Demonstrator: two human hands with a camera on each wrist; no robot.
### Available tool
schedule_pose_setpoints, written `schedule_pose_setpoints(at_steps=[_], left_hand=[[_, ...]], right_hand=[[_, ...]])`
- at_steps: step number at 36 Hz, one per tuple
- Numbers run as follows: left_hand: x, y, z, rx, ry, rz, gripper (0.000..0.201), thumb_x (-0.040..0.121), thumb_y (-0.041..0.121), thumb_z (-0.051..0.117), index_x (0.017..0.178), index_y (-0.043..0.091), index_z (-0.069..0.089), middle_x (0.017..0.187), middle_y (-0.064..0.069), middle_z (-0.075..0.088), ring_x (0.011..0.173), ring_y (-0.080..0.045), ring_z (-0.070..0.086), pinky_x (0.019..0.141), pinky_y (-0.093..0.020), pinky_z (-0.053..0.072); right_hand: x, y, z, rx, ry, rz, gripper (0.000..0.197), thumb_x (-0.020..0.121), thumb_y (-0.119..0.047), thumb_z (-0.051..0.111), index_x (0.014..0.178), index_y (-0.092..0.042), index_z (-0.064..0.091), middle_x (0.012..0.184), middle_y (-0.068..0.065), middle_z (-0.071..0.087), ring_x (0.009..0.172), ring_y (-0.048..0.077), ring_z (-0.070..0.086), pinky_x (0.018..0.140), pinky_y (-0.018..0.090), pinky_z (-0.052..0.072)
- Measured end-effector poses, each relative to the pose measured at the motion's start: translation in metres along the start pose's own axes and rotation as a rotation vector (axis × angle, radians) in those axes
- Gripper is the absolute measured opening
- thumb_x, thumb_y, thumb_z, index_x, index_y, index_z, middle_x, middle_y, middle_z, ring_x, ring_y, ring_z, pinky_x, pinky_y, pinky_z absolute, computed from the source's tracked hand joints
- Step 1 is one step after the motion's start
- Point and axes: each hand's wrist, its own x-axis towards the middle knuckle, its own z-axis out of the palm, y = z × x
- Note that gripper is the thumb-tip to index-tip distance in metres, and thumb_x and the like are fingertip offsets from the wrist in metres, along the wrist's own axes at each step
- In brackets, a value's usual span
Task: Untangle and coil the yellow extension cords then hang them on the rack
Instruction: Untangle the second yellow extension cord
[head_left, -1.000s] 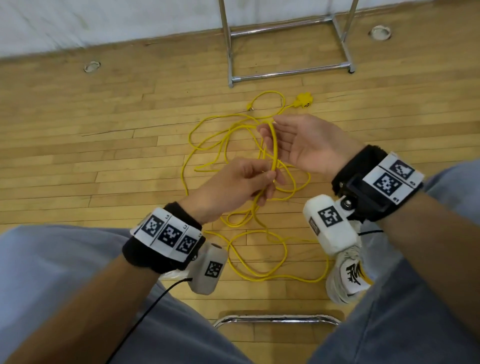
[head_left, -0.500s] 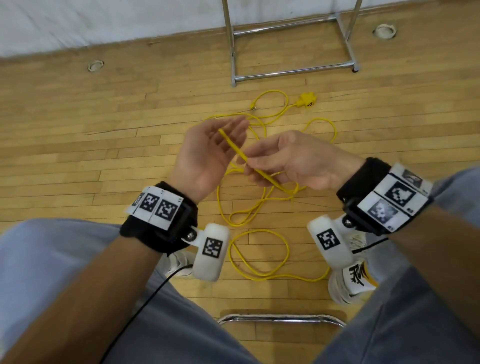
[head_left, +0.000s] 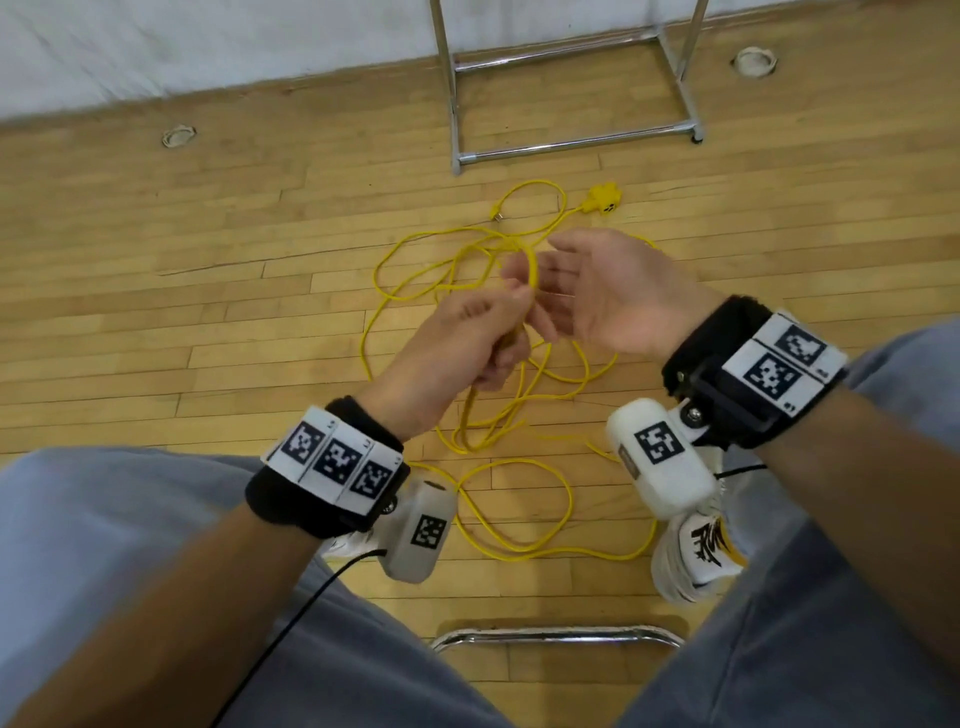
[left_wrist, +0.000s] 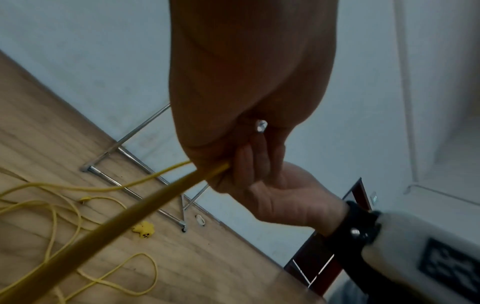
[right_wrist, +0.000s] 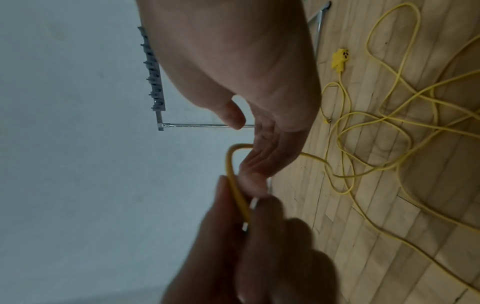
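A long yellow extension cord (head_left: 511, 410) lies tangled in loose loops on the wooden floor in front of me. My left hand (head_left: 506, 332) grips a raised strand of it in a fist; the strand (left_wrist: 130, 209) runs out of that fist toward the floor. My right hand (head_left: 545, 283) is held palm up with straight fingers, and a bend of the cord (right_wrist: 232, 164) curves over its fingertips. The yellow socket end (head_left: 605, 198) and a small plug (head_left: 496, 215) lie farther out on the floor. The chrome rack base (head_left: 571, 145) stands beyond them by the wall.
The rack's hook bar (right_wrist: 153, 78) shows against the white wall. A chrome chair bar (head_left: 556, 636) lies between my knees, and a white shoe (head_left: 696, 551) is under my right wrist. Round floor sockets (head_left: 179, 136) sit near the wall.
My left hand dropped from an open raised pose and closed round the cord. My right hand let go its pinch, turned palm up and opened, with the cord now bent over its fingers.
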Motion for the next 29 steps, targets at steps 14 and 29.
schedule_pose_setpoints(at_steps=[14,29], left_hand=[[0.012,-0.003,-0.011,-0.262,0.184,-0.193,0.026,0.107,0.020,0.043,0.110,0.008,0.065,0.090,-0.004,0.072,0.081,-0.017,0.070,0.081,-0.030,0.057],[0.021,0.004,-0.032,-0.610,0.341,-0.032,0.021,0.109,0.021,0.043,0.106,0.007,0.059,0.064,0.006,0.049,0.053,-0.009,0.046,0.053,-0.021,0.044]], right_hand=[[-0.007,0.006,0.001,-0.243,-0.125,-0.131,0.017,0.101,-0.015,0.062,0.114,-0.009,0.071,0.090,0.000,0.071,0.077,0.010,0.069,0.071,0.026,0.059],[-0.010,0.023,0.013,-0.380,-0.321,0.118,0.023,0.098,-0.008,0.064,0.120,-0.006,0.069,0.104,0.010,0.073,0.089,0.020,0.070,0.086,0.040,0.060]])
